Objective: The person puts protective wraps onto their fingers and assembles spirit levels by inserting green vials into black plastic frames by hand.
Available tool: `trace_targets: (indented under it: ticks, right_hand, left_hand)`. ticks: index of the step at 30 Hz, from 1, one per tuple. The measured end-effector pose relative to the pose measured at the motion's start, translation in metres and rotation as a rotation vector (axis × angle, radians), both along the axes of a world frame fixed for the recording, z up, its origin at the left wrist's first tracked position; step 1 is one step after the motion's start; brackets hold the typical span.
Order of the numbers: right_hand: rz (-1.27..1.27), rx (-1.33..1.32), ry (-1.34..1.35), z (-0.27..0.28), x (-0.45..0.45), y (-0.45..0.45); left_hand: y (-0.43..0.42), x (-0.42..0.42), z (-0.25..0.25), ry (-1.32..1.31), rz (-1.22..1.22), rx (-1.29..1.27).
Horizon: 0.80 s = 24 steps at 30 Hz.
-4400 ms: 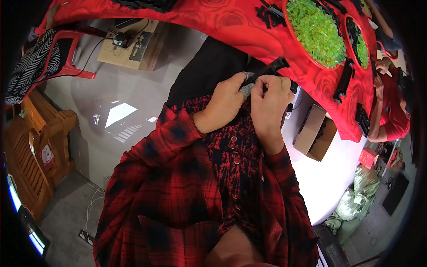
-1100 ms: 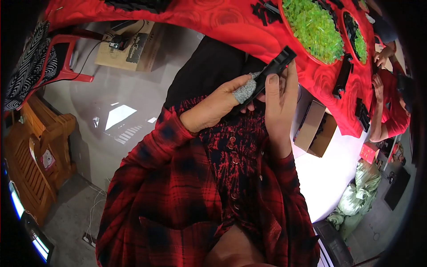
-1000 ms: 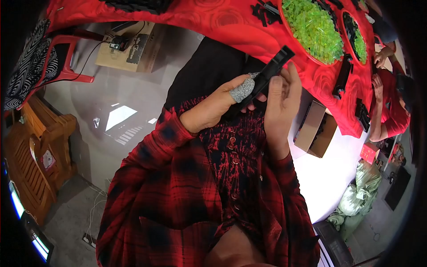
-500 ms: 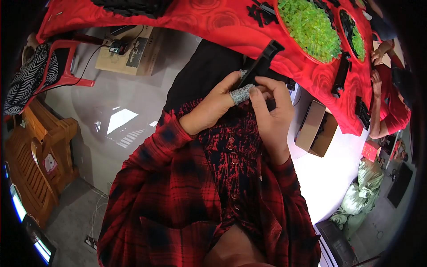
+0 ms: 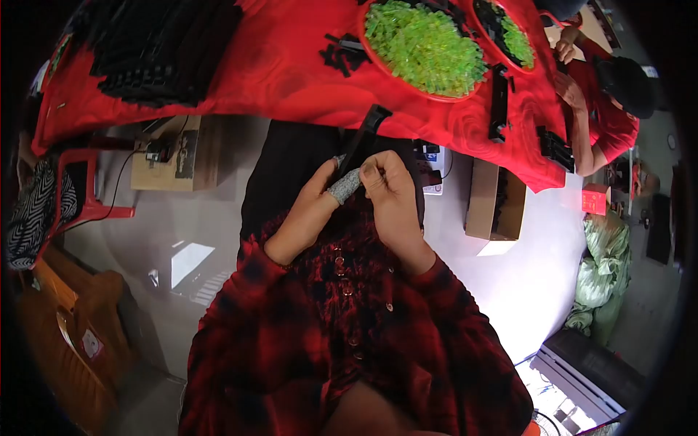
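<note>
In the head view, a long black plastic piece [image 5: 366, 129] slants up toward the table edge, its squared end uppermost. My left hand [image 5: 304, 221] is closed around its lower part. Grey speckled wrapping [image 5: 346, 187] covers a left finger, and a bit of the same grey shows at the thumb. Close against the piece and the wrapped finger is my right hand [image 5: 395, 203], its thumb and fingers pinched together. Whatever sits between those right fingertips is hidden or too small to make out.
A red-covered table [image 5: 291, 87] holds stacked black pieces [image 5: 163, 54], a basin of green translucent bits [image 5: 425, 51] and a second basin [image 5: 509, 36]. A cardboard box [image 5: 496, 200] stands on the floor at right. Another person [image 5: 603, 109] sits at the table's right end.
The view has shifted, bringing more of the table and the black stack into sight. My right fingers have curled in from a looser, more spread pose. The left hand still holds the black piece.
</note>
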State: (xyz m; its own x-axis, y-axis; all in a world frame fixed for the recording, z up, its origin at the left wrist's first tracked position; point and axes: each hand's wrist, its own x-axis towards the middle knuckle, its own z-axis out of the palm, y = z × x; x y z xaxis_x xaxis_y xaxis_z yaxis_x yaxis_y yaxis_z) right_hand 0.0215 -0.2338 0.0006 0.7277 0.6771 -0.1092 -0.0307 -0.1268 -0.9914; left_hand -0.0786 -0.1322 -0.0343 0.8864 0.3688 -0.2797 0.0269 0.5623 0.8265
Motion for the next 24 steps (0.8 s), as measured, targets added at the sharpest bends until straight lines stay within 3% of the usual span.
trace_targets:
  ticks: [5, 7, 10, 15, 19, 24]
  right_hand:
    - [-0.115, 0.073, -0.046, -0.009, 0.006, 0.000]
    - [-0.305, -0.003, -0.314, -0.005, 0.024, -0.005]
    - [-0.561, 0.318, -0.194, 0.001, 0.079, -0.023]
    - [-0.918, 0.183, -0.393, 0.005, 0.155, -0.051]
    - [-0.963, 0.122, -0.380, -0.017, 0.198, -0.060]
    - [-0.753, -0.245, -0.431, -0.013, 0.212, -0.060]
  left_hand:
    - [-0.001, 0.006, 0.004, 0.056, -0.064, 0.037]
    - [0.003, 0.003, 0.013, 0.072, -0.088, -0.011]
    - [0.006, -0.003, 0.013, 0.145, -0.071, -0.027]
    - [0.008, 0.003, 0.010, 0.170, 0.028, 0.083]
    - [0.008, 0.003, 0.013, 0.168, 0.031, 0.055]
    - [0.007, 0.001, 0.019, 0.170, 0.004, 0.054]
